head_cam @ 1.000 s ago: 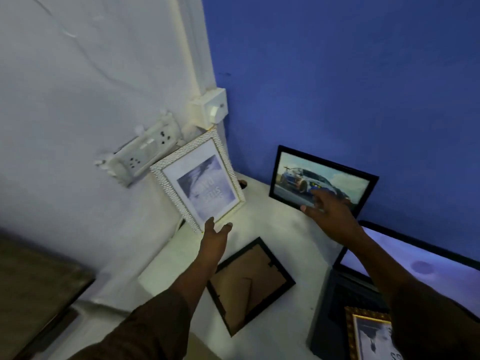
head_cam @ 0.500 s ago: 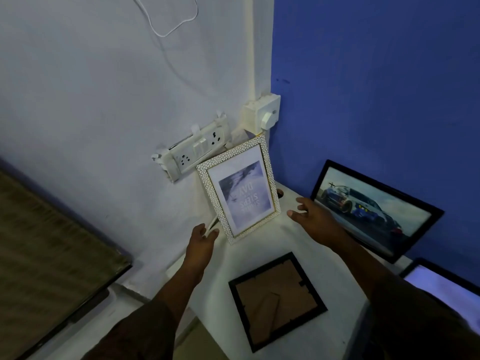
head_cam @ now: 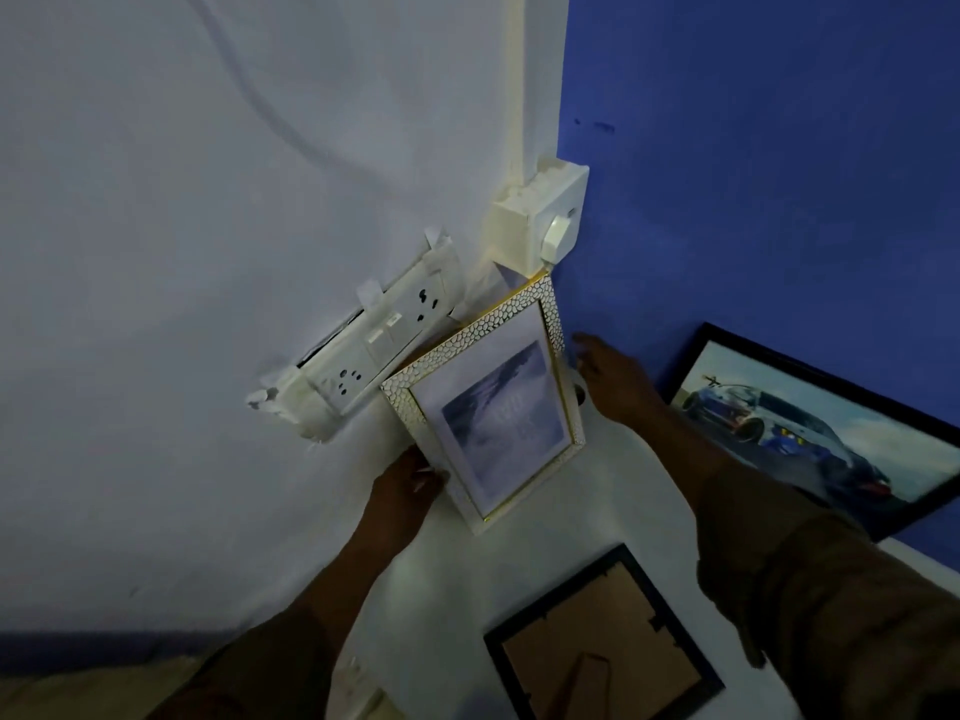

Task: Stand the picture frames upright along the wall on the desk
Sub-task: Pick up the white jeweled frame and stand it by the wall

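We had the white frame (head_cam: 493, 407) standing in the corner of the desk (head_cam: 587, 511), just below the switch box (head_cam: 540, 220), its top corner close under that box and its long axis running up and down, tilted back toward the white wall. Our left hand (head_cam: 405, 491) was at the frame's lower left edge, thumb and fingers closed on or against that edge; whether they gripped it or only steadied it we could not tell, since the frame hid the fingertips. Our right hand (head_cam: 618, 381) lay to the right of the frame, near its right edge but apart from it, fingers spread loosely and holding nothing.

The left hand was the nearer one, already in contact at the base. We judged the frame nearly set, with only a small nudge of its foot toward the wall left to do.

To the right of the white frame, the car picture (head_cam: 810, 433) leaned upright against the blue wall. In front of the white frame, nearer us, the black frame (head_cam: 597, 636) lay face down on the desk, its brown back and stand showing. It lay about midway between our forearms, and we judged it the next one to lift.
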Available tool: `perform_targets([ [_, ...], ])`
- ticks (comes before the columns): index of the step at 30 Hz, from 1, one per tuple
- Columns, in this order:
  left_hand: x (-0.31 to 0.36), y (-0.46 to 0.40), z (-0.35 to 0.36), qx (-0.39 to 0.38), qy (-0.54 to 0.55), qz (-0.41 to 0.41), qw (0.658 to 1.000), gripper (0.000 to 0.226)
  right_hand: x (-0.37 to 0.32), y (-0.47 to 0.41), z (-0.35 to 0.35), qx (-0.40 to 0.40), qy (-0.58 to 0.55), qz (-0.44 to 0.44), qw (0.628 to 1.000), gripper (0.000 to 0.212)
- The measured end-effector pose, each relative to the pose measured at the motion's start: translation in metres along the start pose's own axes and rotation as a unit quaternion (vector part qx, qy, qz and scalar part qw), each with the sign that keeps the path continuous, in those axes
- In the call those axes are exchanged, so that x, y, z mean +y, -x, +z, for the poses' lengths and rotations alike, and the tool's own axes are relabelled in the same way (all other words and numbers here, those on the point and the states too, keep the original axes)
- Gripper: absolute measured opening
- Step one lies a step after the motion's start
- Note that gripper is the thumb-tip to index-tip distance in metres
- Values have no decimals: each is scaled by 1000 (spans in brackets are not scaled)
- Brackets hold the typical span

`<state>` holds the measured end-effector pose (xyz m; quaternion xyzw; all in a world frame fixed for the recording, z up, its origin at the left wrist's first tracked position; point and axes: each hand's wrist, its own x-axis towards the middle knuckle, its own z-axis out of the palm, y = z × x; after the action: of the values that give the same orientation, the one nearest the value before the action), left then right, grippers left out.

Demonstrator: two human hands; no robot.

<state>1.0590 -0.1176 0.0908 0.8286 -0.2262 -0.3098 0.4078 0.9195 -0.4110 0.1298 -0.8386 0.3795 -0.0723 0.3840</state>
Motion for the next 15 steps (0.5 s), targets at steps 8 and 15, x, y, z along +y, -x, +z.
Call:
perform_targets([
  [8,-12,5,5,-7,-21,49,999,11,6,-9,9,-25,-49,-44,998,24],
  [15,-2,34,1,47,41,96,993,19,29,49,-7,12,-92,-49,994,20],
])
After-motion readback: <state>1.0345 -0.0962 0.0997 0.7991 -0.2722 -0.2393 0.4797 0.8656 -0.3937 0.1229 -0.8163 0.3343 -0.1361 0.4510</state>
